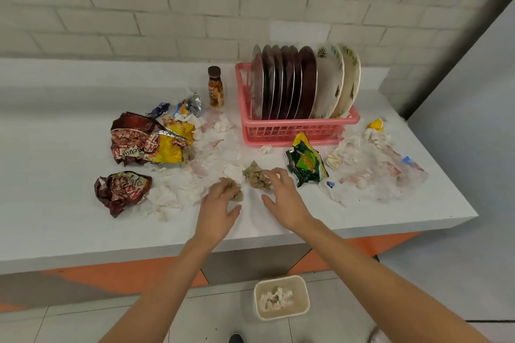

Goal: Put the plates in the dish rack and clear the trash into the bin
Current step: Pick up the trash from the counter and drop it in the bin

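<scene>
**Both hands at the brown paper wads**

The left hand (220,205) is bending its fingers over the near paper wad (235,192), thumb spread; whether it is gripping cannot be told. The right hand (282,198) is lying open, fingertips touching the far paper wad (256,177), which is stretching from 11 to 5 o'clock. Plates (289,83) are standing on edge in the rack (292,131) at 1 o'clock; the bin (281,315) is sitting at 6.

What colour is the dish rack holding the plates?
The dish rack is pink, seen in the head view.
</scene>
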`<state>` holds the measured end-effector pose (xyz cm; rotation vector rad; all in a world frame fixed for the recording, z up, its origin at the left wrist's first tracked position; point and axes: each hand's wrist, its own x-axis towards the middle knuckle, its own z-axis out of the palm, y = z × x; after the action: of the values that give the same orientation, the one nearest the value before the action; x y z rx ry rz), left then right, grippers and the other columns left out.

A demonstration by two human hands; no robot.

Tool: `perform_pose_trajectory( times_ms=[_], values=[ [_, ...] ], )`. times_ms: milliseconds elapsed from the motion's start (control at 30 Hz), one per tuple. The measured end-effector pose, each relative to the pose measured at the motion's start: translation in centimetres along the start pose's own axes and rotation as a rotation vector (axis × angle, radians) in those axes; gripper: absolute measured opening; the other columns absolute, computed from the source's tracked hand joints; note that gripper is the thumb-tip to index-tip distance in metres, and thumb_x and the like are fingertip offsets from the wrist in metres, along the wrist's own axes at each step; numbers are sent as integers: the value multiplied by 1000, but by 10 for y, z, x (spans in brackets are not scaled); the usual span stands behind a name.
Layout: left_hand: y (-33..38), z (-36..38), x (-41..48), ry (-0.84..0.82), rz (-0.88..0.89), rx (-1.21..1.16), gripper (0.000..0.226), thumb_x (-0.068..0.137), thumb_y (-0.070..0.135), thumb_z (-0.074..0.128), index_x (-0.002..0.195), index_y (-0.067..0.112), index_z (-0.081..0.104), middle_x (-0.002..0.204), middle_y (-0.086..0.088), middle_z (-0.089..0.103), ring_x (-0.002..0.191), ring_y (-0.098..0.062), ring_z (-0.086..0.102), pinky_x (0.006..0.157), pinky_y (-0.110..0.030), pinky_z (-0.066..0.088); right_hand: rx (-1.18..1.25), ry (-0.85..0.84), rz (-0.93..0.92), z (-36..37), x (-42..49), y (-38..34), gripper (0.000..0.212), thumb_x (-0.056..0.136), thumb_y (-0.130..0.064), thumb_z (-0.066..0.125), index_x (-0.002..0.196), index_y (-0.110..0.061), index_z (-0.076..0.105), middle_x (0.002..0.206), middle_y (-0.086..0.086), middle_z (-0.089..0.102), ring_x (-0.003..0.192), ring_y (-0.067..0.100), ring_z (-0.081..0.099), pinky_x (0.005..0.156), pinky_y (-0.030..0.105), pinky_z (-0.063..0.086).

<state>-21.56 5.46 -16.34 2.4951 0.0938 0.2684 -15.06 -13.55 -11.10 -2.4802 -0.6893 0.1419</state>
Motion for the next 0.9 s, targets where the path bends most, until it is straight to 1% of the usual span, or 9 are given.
perform_pose_trajectory(
  times_ms=[133, 233, 333, 400, 567, 633, 733, 800, 900],
  values=[
    [-9, 12, 4, -10, 21, 44, 41, 78, 13, 72, 118, 16, 66, 128, -3, 58, 118, -25, 51, 93, -45, 47, -136, -42, -20, 10, 25, -2, 69, 95, -18, 55, 154, -22, 20, 159, 7, 13, 136, 30, 27, 101, 42, 44],
    [-13, 17, 2, 50, 58, 29, 25, 82, 16, 61, 106, 15, 67, 110, 2, 59, 105, -19, 53, 87, -32, 42, -175, -126, -41, 22, 39, 0, 68, 94, -14, 54, 154, -18, 21, 161, 5, 12, 137, 32, 26, 103, 44, 43],
    [-13, 19, -3, 85, 124, 36, 24, 82, 19, 48, 99, 15, 66, 101, 4, 58, 99, -18, 51, 92, -27, 34, -217, -157, -25, 34, 42, 9, 65, 93, -13, 53, 153, -15, 27, 158, 5, 23, 127, 32, 36, 99, 46, 44],
    [-12, 18, -3, 112, 151, 45, 23, 81, 18, 47, 95, 17, 65, 98, 5, 58, 97, -18, 50, 94, -27, 31, -245, -105, -41, 39, 41, 18, 56, 92, -12, 54, 146, -11, 39, 145, 8, 39, 119, 31, 42, 95, 45, 45],
    [-13, 18, -4, 103, 155, -29, 23, 85, 15, 42, 98, 17, 61, 99, 6, 56, 93, -17, 51, 88, -28, 35, 24, -3, 61, 39, 37, 31, 37, 94, -16, 59, 129, -7, 56, 115, 7, 48, 107, 24, 48, 93, 30, 43],
    [-11, 17, -5, 93, 131, -130, 25, 90, 13, 36, 102, 16, 58, 102, 5, 53, 91, -15, 50, 84, -30, 40, 128, 34, 91, 37, 33, 30, 26, 93, -17, 61, 117, -6, 60, 107, 4, 47, 99, 20, 51, 86, 21, 40],
    [-8, 15, -7, 96, 112, -198, 31, 91, 12, 30, 109, 15, 56, 107, 4, 53, 95, -16, 52, 86, -34, 44, 242, 94, 138, 34, 28, 26, 13, 90, -12, 63, 99, -3, 62, 99, 5, 49, 85, 16, 52, 72, 10, 36],
    [-8, 14, -8, 93, 113, -203, 37, 92, 13, 29, 114, 12, 58, 111, 1, 55, 98, -18, 54, 88, -36, 46, 328, 128, 174, 31, 27, 24, 8, 86, -9, 65, 91, -3, 62, 97, 7, 52, 83, 17, 53, 71, 11, 38],
    [-10, 15, -9, 71, 92, -225, 39, 95, 11, 30, 120, 10, 60, 109, 2, 51, 95, -17, 54, 85, -31, 47, 469, 155, 220, 25, 22, 20, 19, 81, -12, 64, 98, -4, 68, 103, 3, 61, 91, 14, 61, 81, 17, 47]
  ],
)
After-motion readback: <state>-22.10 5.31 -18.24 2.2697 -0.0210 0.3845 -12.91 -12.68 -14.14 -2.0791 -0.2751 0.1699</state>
